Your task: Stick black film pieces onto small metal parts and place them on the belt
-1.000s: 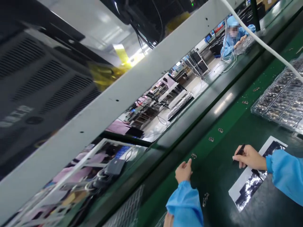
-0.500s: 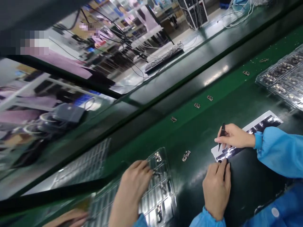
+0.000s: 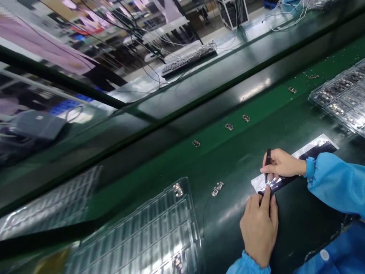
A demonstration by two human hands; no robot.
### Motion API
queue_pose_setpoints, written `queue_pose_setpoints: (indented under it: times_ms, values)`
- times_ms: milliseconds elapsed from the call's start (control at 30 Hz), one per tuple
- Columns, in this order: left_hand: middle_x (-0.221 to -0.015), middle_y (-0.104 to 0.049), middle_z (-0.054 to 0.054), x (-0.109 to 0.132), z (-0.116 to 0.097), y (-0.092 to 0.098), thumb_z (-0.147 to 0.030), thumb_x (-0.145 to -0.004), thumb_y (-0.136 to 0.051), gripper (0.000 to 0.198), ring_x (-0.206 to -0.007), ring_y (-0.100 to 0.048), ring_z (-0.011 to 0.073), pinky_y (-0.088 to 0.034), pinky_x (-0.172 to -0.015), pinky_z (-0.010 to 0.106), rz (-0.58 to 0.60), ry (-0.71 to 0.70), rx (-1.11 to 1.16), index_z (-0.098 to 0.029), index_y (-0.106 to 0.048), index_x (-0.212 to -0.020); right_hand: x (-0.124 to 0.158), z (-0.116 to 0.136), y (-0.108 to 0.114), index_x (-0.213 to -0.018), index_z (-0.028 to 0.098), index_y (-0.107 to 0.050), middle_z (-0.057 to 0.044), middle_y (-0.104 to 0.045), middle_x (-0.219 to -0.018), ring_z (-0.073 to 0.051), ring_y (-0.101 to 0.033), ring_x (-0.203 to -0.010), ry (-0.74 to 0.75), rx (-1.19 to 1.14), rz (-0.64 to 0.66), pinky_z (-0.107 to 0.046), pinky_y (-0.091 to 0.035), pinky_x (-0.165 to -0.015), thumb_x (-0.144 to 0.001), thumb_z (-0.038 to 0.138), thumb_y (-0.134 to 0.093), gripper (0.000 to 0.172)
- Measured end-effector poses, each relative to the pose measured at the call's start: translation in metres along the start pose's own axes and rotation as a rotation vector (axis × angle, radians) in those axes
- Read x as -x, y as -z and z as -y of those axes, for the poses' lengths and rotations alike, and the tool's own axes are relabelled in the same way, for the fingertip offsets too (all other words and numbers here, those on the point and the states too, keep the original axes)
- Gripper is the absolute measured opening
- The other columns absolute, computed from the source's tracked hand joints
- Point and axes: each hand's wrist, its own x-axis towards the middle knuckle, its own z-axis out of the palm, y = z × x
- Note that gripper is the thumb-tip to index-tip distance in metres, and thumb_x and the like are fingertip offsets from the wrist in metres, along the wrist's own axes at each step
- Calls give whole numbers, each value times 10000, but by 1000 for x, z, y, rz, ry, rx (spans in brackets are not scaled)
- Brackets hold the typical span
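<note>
The right hand (image 3: 283,163) is nearly shut and holds black tweezers (image 3: 268,161) over a shiny strip (image 3: 313,151) on a green mat (image 3: 265,118). The left hand (image 3: 259,232) touches the strip's edge, maybe pinching it; it is hard to tell. Small metal parts (image 3: 229,126) lie nearby in a row.

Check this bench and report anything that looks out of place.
One small metal-plated board sits at the corner of the clear plastic tray, apparently outside its pockets. A second board lies skewed, off the line of loose boards on the green mat, so it stands out from their row.
</note>
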Motion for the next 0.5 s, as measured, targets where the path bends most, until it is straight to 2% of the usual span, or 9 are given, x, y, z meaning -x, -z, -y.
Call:
queue_pose_setpoints:
  times_ms: [167, 367, 500]
  values:
    - [-726, -555, 41, -3, 0, 2, -297, -894, -427, 322, -675, -545, 160, -371, -540, 258, 10, 27, 30, -192, -610, -1136, -2, -1, 1, -700, 132, -497, 58, -526, -441, -94, -568, -392, -10, 3, 25, -136, -418, -318, -673, 271, -718, 262]
    - [-720, -562, 44, -4, 1, 2, -299, -891, -429, 315, -666, -552, 164, -373, -539, 264, 5, 26, 44, -186, -635, -1101, -2, 2, 4, -711, 132, -502, 51, -536, -430, -89, -563, -387, -44, 55, 49, -135, -435, -328, -724, 226, -662, 186]
    - [-716, -568, 46, -3, 1, 0, -308, -889, -431, 316, -677, -556, 165, -372, -537, 258, -10, 32, 58, -192, -641, -1095, 0, 4, 4, -698, 129, -516, 45, -544, -445, -87, -569, -406, -41, 84, 56, -141, -455, -353, -682, 287, -718, 256]
